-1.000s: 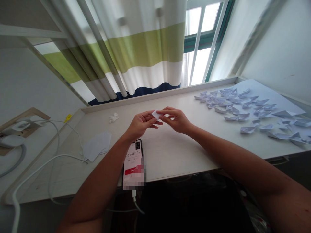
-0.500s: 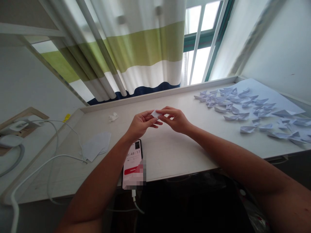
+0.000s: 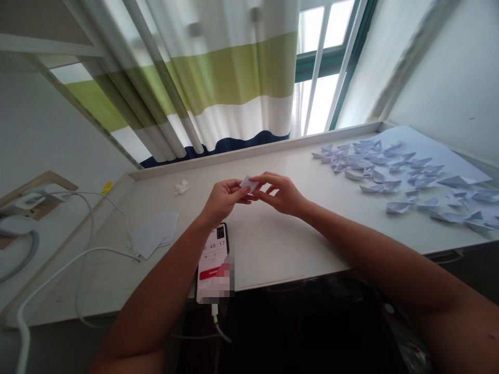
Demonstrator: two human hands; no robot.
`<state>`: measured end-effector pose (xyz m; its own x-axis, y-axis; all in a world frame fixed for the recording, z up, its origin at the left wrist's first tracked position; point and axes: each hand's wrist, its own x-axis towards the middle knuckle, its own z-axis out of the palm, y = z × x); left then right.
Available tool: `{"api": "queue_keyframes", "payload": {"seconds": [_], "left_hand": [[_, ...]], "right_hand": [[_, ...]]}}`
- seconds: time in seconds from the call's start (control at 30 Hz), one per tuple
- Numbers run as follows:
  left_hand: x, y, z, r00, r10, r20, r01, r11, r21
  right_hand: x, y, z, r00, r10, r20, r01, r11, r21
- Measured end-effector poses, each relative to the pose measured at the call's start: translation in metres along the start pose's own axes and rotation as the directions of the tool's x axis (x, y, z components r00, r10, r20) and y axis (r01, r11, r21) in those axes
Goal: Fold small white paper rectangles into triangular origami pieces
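A small folded piece of white paper (image 3: 248, 183) is held up between my hands, over the middle of the white desk. My left hand (image 3: 223, 200) pinches its lower left side between thumb and fingers. From the right, my right hand (image 3: 283, 195) grips the paper's right edge with thumb and fingertips. Several folded paper boats (image 3: 380, 187) lie spread over the right side of the desk. Some loose white sheets (image 3: 152, 234) lie in a stack to the left of my left forearm.
A phone (image 3: 212, 265) showing a timer lies at the desk's front edge, plugged into a cable. A crumpled white scrap (image 3: 181, 187) lies at the back left. White cables (image 3: 93, 252) cross the left side. A large white sheet (image 3: 424, 143) lies beneath some boats.
The folded paper has turned slightly and shows more of its face. My right fingers have shifted back to its right edge. The boats and sheets have stayed put.
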<state>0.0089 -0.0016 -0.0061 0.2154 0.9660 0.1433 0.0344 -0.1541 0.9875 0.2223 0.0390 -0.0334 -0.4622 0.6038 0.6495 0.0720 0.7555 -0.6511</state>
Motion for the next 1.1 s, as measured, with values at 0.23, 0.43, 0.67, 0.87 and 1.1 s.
{"api": "queue_keyframes", "payload": {"seconds": [0.23, 0.43, 0.67, 0.87, 1.1], "left_hand": [[0.0003, 0.0007, 0.0024, 0.999, -0.032, -0.037, 0.032, 0.999, -0.001], [-0.0006, -0.0006, 0.0009, 0.999, -0.027, -0.020, 0.027, 0.999, 0.039], [-0.0015, -0.0005, 0.0023, 0.999, -0.041, 0.004, 0.041, 0.999, 0.025], [-0.0012, 0.0008, 0.0057, 0.998, 0.036, -0.045, -0.037, 0.999, -0.013], [-0.0016, 0.0010, 0.0057, 0.982, 0.191, 0.009, -0.191, 0.982, 0.007]], "right_hand": [[0.0008, -0.0026, -0.0001, 0.999, 0.046, 0.000, -0.046, 0.999, 0.026], [0.0010, -0.0012, -0.0007, 0.997, 0.077, -0.024, -0.076, 0.996, 0.055], [0.0017, 0.0023, 0.0000, 0.999, 0.039, -0.036, -0.038, 0.999, 0.028], [0.0017, 0.0046, 0.0007, 0.997, 0.029, -0.075, -0.028, 0.999, 0.022], [0.0022, 0.0018, 0.0027, 0.987, 0.069, -0.142, -0.053, 0.992, 0.111]]}}
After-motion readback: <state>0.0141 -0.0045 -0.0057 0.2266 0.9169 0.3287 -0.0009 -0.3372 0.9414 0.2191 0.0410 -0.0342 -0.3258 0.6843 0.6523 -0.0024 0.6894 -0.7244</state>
